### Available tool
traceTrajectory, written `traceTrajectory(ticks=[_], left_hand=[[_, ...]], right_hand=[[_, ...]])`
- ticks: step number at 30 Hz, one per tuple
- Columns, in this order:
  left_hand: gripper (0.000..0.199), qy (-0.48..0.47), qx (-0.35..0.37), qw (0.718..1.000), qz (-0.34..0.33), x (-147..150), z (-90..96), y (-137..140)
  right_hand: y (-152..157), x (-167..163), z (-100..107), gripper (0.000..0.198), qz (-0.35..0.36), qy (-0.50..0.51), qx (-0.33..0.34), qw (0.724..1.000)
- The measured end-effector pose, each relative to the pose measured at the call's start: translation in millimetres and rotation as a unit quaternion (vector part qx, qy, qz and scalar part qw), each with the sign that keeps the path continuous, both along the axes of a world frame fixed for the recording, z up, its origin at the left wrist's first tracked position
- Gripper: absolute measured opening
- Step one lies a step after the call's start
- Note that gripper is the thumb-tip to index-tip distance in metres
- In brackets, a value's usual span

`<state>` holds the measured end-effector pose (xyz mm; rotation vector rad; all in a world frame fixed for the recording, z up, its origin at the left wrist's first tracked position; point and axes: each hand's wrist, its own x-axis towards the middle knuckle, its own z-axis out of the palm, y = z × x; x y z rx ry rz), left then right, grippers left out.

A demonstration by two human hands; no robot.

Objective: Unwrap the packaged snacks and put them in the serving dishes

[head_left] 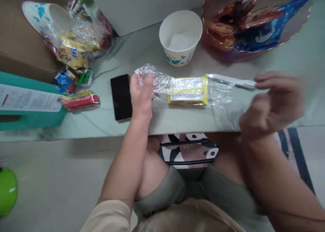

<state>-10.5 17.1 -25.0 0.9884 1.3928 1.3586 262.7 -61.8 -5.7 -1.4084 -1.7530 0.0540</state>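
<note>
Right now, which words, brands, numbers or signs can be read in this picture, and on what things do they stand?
None can be read surely.
Yellow-edged packet: print too small.
White label at left: blurred.
Yellow snack packet: blue characters, unclear.
Blue bag: white mark, unclear.
Red packet: markings blurred.

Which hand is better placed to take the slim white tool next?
Probably the right hand: its fingers are at one end of the slim white tool, contact unclear; the left hand grips plastic film.

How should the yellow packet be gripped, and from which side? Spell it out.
Probably best from above, pinching the yellow packet across its near and far long edges: it lies flat, longer sideways than deep, and clear film spreads past both ends, making those less secure.
</note>
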Motion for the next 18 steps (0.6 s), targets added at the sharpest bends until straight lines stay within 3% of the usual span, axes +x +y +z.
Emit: traceTrajectory(ticks=[1,2,5,8,14,18], left_hand=[[0.045,0.022,0.009,1.0,-0.009,3.9,1.2,-0.6],[0.041,0.04,0.019,0.999,-0.01,7.0,2.1,-1.0],[0.029,0.065,0.049,0.996,0.024,9.6,4.3,-1.5],[0.019,0.066,0.063,0.994,0.054,4.0,6.7,-1.3],[0.017,0.054,0.064,0.993,0.083,-11.6,5.3,-0.9],[0.023,0.025,0.013,0.996,0.088,-21.2,2.5,-0.7]], right_hand=[[-0.6,-11.6,2.5,0.024,-0.02,0.016,0.037,0.999],[-0.1,-22.8,3.1,0.024,-0.011,-0.003,0.027,1.0],[4.4,-43.5,-5.0,0.041,0.011,-0.072,-0.084,0.994],[5.0,-41.6,-14.2,0.024,0.005,-0.088,-0.158,0.984],[-8.9,-34.5,0.8,0.021,0.024,-0.074,-0.119,0.99],[-19.7,-35.3,11.0,0.019,0.144,-0.102,-0.12,0.977]])
